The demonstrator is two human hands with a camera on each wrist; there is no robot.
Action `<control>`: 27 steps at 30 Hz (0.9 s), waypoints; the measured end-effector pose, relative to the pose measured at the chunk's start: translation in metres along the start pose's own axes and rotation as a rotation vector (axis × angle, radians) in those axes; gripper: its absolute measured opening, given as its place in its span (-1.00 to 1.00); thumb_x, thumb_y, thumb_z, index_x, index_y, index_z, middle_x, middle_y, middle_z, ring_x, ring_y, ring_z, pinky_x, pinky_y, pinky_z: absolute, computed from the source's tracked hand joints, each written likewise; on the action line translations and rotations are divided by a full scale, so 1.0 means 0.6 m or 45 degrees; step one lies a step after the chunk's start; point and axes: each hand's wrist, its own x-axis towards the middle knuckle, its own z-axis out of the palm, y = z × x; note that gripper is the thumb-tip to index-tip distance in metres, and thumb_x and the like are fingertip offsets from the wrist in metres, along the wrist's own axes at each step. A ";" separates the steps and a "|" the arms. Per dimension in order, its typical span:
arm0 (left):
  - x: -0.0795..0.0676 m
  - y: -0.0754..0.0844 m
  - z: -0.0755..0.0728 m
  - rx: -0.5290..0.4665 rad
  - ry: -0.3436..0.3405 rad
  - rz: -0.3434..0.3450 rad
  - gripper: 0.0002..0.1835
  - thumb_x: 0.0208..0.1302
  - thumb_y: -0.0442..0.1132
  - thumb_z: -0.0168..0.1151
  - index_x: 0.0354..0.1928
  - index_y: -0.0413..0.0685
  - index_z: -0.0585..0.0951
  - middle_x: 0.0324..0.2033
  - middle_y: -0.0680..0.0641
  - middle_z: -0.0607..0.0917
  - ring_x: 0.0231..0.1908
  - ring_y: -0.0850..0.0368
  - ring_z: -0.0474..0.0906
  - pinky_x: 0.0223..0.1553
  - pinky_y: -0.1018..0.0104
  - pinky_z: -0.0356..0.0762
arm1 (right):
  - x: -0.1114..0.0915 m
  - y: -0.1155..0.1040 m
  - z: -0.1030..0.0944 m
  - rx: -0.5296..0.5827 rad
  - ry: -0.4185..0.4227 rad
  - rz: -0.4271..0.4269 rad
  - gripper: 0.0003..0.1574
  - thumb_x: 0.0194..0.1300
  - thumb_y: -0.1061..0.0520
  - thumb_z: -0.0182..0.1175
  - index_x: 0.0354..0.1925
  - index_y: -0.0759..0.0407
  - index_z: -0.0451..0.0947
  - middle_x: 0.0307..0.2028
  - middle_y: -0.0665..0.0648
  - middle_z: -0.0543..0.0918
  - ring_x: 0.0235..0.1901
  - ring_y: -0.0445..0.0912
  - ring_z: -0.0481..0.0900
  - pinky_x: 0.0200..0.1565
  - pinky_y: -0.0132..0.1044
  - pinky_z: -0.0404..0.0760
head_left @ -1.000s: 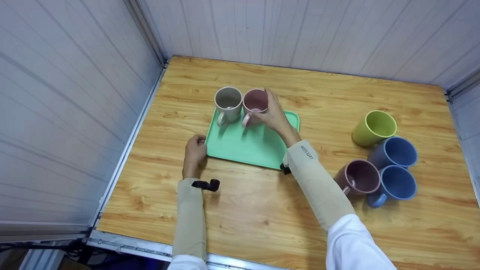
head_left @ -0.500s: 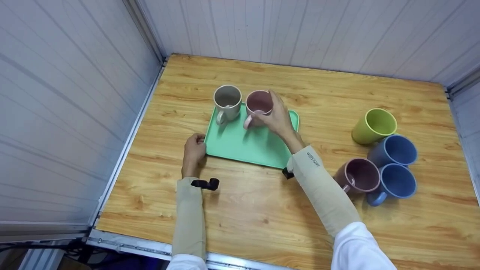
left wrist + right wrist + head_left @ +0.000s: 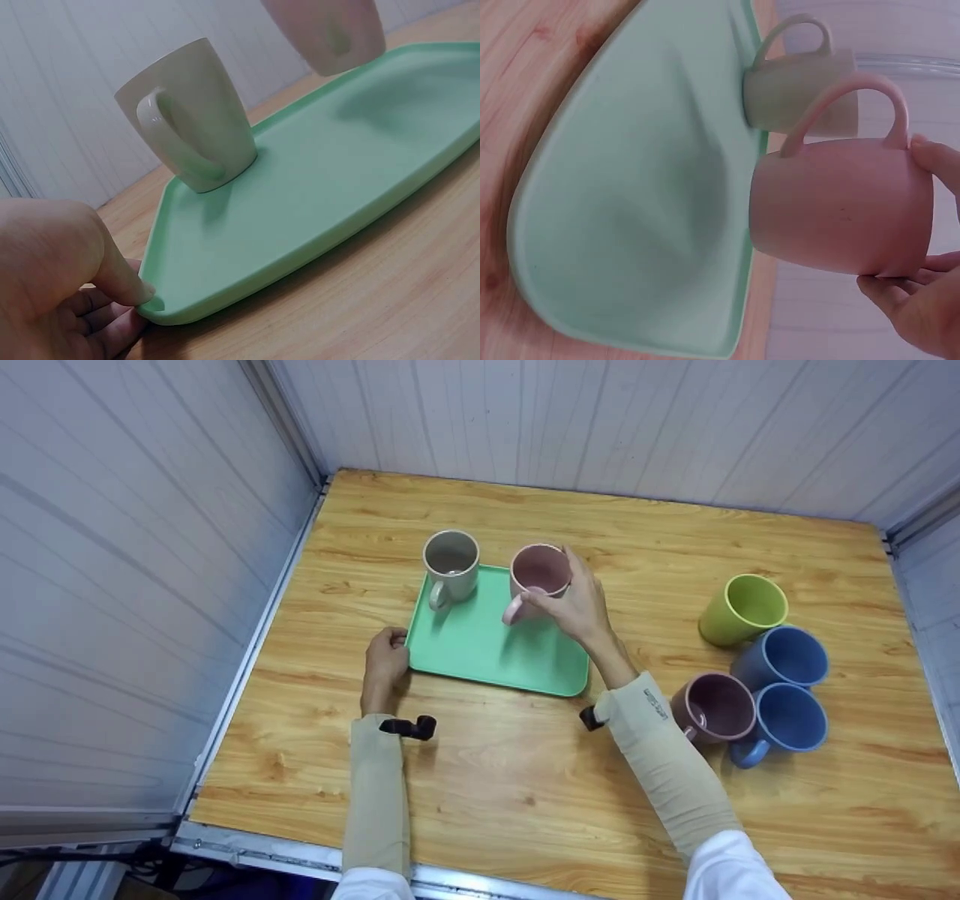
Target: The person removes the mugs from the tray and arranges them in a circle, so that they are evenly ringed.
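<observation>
My right hand [image 3: 581, 604] grips a pink mug [image 3: 840, 206] near its rim, thumb on the handle side and fingers across the far side. In the left wrist view the pink mug [image 3: 334, 37] hangs above the green tray [image 3: 315, 195], its shadow falling on the tray. A light grey mug [image 3: 452, 562] stands upright at the tray's back left, handle toward me. At the tray's front left corner my left hand [image 3: 386, 664] pinches the rim, the thumb over the edge and the other fingers curled outside it.
To the right stand a yellow-green cup [image 3: 742, 611], two blue mugs [image 3: 793, 718] and a dark mauve mug [image 3: 712, 709], close together. Pale panel walls [image 3: 480, 420] border the wooden table [image 3: 487, 780] at the back and sides.
My right hand has carried the pink mug rightward, away from the grey mug, widening the gap between them. The left hand has stayed at the tray's corner.
</observation>
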 end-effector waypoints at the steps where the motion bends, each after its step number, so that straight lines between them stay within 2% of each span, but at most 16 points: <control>1: 0.000 0.001 0.000 -0.004 -0.003 -0.001 -0.59 0.29 -0.44 -0.21 0.12 -0.25 0.49 -0.01 -0.21 0.55 -0.02 -0.03 0.44 0.05 0.18 0.42 | -0.004 0.000 -0.004 -0.003 0.006 0.002 0.26 -0.10 -0.17 0.49 0.41 0.28 0.14 0.32 0.26 0.35 0.28 0.09 0.35 0.26 -0.04 0.35; 15: 0.000 0.004 0.001 -0.018 -0.009 -0.014 -0.56 0.26 -0.46 -0.22 0.13 -0.26 0.48 0.01 -0.21 0.55 0.01 -0.05 0.45 0.09 0.16 0.43 | -0.055 -0.014 -0.059 0.022 0.040 0.003 0.24 -0.10 -0.14 0.51 0.40 0.30 0.15 0.30 0.30 0.36 0.25 0.12 0.37 0.20 0.01 0.43; 27: -0.001 -0.001 0.001 -0.008 0.007 0.009 -0.55 0.23 -0.48 -0.23 0.12 -0.29 0.48 -0.02 -0.22 0.54 -0.03 -0.03 0.43 0.06 0.19 0.41 | -0.098 0.008 -0.096 0.013 0.077 0.059 0.28 -0.14 -0.15 0.53 0.38 0.35 0.16 0.32 0.33 0.34 0.28 0.12 0.34 0.25 -0.02 0.39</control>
